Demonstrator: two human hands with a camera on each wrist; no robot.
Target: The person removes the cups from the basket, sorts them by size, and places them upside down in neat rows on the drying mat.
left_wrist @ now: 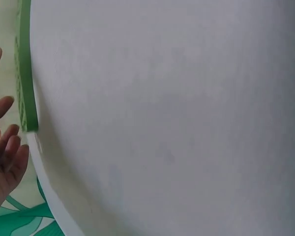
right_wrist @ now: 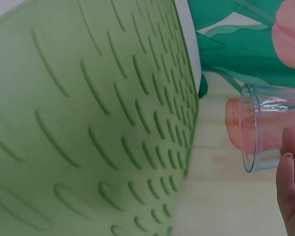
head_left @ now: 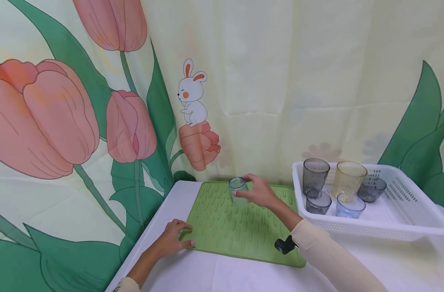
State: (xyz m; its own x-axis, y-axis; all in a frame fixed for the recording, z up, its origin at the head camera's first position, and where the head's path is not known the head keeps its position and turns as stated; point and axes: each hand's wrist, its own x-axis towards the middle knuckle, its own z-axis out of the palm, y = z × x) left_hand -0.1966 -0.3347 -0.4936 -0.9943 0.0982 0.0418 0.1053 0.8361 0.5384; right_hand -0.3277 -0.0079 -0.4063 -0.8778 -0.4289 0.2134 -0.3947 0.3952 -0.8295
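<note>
My right hand grips a clear drinking glass by its side, over the far part of a green ribbed drying mat. In the right wrist view the glass shows a faint blue-green rim, and fingers lie along its wall. At the mat's near left corner is my left hand, its fingers spread and loosely bent, holding nothing. The left wrist view has that hand at its left side, beside the mat's green edge.
A white perforated basket stands right of the mat. Inside are a tall grey glass, a tall yellow glass, two short grey ones and a short blue one. Behind the white table hangs a tulip-printed curtain.
</note>
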